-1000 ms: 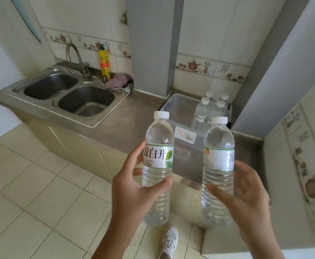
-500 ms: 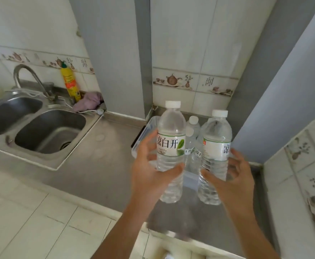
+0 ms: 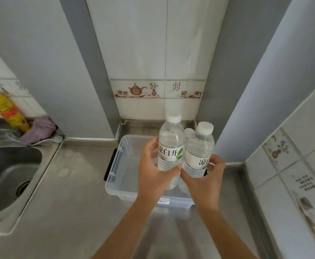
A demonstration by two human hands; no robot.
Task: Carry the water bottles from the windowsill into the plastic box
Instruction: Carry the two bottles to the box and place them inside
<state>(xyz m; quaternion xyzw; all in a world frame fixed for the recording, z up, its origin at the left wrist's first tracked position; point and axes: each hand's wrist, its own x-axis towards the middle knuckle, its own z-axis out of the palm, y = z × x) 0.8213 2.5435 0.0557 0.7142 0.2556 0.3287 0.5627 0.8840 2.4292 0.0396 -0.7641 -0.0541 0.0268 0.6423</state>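
Above the plastic box (image 3: 115,165) on the steel counter (image 3: 74,184), my left hand (image 3: 153,172) grips one water bottle (image 3: 169,146) and my right hand (image 3: 203,180) grips another bottle (image 3: 197,154), both upright, side by side. Step: delivery. Next, I judge, lower both onto the box floor beside the stored bottle (image 3: 188,131) at far right.

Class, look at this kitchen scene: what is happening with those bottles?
A person holds two clear plastic water bottles with white caps, one in each hand, above a clear plastic storage box on the steel counter. The left hand grips the left bottle; the right hand grips the right bottle. Neither bottle is released yet.
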